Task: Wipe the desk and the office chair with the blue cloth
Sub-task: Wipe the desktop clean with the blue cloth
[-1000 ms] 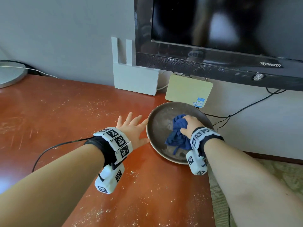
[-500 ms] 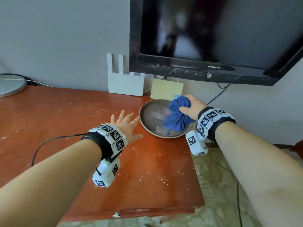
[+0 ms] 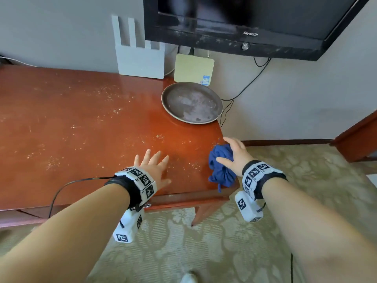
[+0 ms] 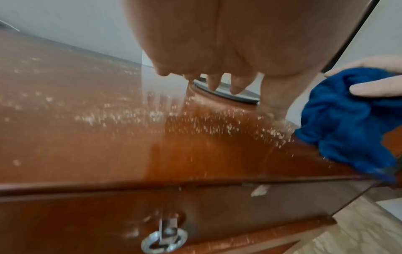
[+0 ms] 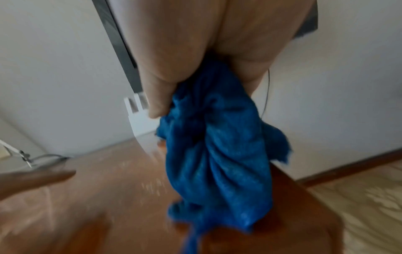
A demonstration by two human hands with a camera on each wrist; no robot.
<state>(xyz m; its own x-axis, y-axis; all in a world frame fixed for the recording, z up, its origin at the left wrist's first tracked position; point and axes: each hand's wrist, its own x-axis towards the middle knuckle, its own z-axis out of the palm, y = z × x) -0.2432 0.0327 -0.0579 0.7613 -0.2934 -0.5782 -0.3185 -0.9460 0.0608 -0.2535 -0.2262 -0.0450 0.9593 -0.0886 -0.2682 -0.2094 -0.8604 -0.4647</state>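
The crumpled blue cloth (image 3: 221, 168) (image 4: 348, 120) (image 5: 217, 154) hangs at the desk's front right corner, gripped from above by my right hand (image 3: 234, 155) (image 5: 174, 77), thumb and fingers wrapped round its top. The red-brown wooden desk (image 3: 81, 123) (image 4: 108, 146) (image 5: 97, 197) is scattered with pale crumbs and dust. My left hand (image 3: 153, 166) (image 4: 217, 68) lies flat with fingers spread on the desk near its front edge, left of the cloth. No office chair shows in any view.
A round brown plate (image 3: 173, 92) stands at the desk's back right. Behind it lean a white router (image 3: 140, 58) and a beige box (image 3: 193, 68), under a wall-mounted black TV (image 3: 244, 17). Cables hang by the wall. Patterned carpet (image 3: 306, 190) lies right of the desk.
My right hand lifted the blue cloth out of the plate and brought it toward me to the desk's front right corner. My left hand slid back toward the front edge, still flat.
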